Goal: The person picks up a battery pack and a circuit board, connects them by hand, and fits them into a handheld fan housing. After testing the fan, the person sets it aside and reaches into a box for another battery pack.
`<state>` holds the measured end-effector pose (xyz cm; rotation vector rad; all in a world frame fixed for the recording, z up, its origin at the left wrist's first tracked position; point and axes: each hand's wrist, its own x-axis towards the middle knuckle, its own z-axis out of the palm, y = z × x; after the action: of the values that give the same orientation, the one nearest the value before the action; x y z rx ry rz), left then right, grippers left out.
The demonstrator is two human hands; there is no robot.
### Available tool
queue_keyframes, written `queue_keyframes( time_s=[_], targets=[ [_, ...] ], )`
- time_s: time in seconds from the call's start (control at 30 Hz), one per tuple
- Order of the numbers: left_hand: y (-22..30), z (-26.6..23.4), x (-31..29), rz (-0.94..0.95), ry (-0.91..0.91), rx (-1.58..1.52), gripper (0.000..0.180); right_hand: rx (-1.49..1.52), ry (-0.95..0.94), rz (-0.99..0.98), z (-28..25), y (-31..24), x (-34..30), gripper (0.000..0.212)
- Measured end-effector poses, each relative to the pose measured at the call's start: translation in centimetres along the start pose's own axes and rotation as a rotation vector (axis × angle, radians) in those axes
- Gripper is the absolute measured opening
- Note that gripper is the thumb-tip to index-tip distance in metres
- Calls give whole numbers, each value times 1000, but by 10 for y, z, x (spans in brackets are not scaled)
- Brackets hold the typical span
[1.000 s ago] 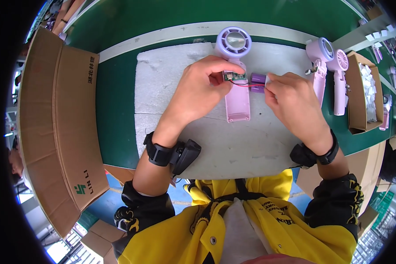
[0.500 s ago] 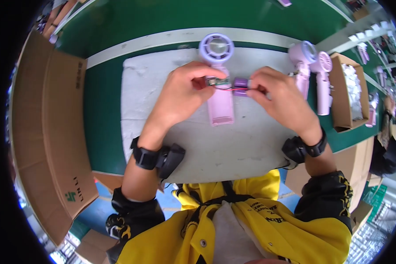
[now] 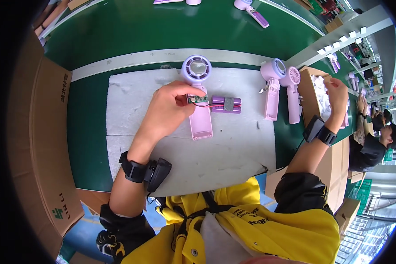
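My left hand point(image 3: 167, 108) pinches a small green circuit board point(image 3: 199, 99) over the open handle of a pink handheld fan point(image 3: 201, 125). The fan lies face up, its round lilac head point(image 3: 196, 69) pointing away from me. Red and dark wires run from the board to a purple two-cell battery pack point(image 3: 220, 108), which rests on the mat with a grey pad on it. My right hand point(image 3: 337, 94) is at a cardboard box point(image 3: 310, 94) of white pieces point(image 3: 323, 99), fingers bent in; whatever they grip is hidden.
Two more pink fans, one with an open handle point(image 3: 272, 103) and one beside it point(image 3: 293, 103), lie by the box. Under the work is a grey foam mat point(image 3: 163, 174). A large carton point(image 3: 39, 132) stands at the left. Further fan parts point(image 3: 255, 16) lie beyond the white rail point(image 3: 163, 56).
My right hand has let go of the battery pack, now lying on the mat, and moved right to the box. My left hand still holds the board at the fan; the whole view has shifted.
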<state>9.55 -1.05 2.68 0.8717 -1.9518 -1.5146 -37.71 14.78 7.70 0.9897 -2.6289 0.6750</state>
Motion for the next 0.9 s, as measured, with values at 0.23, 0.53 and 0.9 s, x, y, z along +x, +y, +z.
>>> queue_keyframes(
  time_s=[0.23,0.53,0.9],
  targets=[
    [-2,-4,1,8,13,-9,31,593,-445,-589,11,-177,-105,33],
    [5,-3,4,1,10,38,34,623,-757,-950,59,-206,-157,50],
    [6,-4,2,52,-20,111,33,1369,-1803,-64,20,-209,-160,81]
  ],
)
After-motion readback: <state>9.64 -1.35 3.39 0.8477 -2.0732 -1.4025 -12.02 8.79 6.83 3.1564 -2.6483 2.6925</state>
